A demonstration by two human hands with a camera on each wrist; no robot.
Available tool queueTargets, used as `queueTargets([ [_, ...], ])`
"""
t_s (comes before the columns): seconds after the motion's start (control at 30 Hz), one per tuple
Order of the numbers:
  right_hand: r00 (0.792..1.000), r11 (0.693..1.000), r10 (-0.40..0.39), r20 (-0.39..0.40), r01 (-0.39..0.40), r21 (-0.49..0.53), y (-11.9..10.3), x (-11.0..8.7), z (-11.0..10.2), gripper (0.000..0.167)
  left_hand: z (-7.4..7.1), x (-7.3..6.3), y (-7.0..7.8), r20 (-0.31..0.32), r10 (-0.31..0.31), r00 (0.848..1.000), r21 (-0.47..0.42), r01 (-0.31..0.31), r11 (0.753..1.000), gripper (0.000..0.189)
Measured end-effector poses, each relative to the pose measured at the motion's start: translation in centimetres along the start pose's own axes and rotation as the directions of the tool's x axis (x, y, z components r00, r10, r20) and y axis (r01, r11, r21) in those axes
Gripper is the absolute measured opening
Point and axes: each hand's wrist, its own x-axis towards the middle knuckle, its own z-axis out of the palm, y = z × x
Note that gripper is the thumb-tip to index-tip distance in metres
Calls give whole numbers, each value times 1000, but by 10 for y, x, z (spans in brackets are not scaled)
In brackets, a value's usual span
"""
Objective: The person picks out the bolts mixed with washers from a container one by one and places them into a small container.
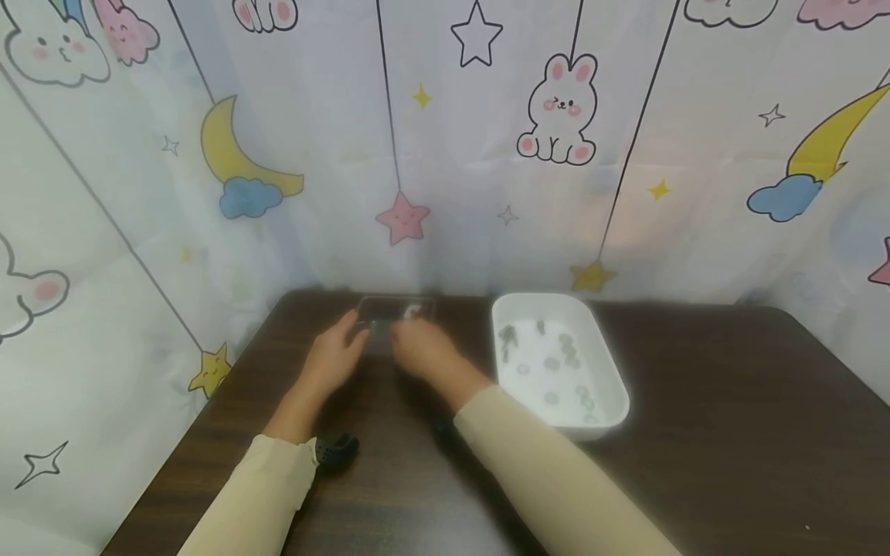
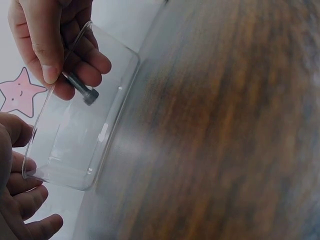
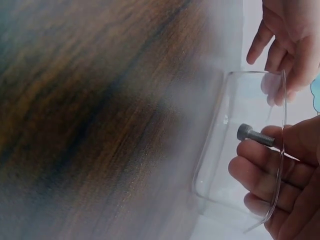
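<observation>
A clear plastic box point(image 1: 395, 300) stands toward the back of the dark table. At its left end is my left hand point(image 1: 330, 355), its thumb and fingers holding the rim; the other fingers are spread loosely in the left wrist view. My right hand point(image 1: 424, 347) reaches over the rim of the box and pinches a grey metal socket-head bolt point(image 3: 255, 135) between thumb and fingers. The bolt's knurled head point(image 2: 90, 97) points down into the box, while part of the shank is hidden by the fingers.
To the right, a white tray point(image 1: 615, 378) holds several small metal parts, including ring-shaped pieces point(image 1: 552, 364) and a cluster of dark bolt-like ones point(image 1: 510, 336). A patterned curtain point(image 1: 459, 170) hangs behind the table point(image 1: 723, 432). Black straps circle both wrists.
</observation>
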Motion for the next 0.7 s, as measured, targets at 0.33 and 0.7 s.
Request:
queueTargets([
  [0.33,1000,1000,-12,5,12,1,1,0,1,12,1,0,-1,5,-13,1000,2,13,1000,57],
  [0.7,992,996,-62,-110,69,62,14,1,-18,16,0,-1,1,4,-13,1000,-11,13,1000,58],
])
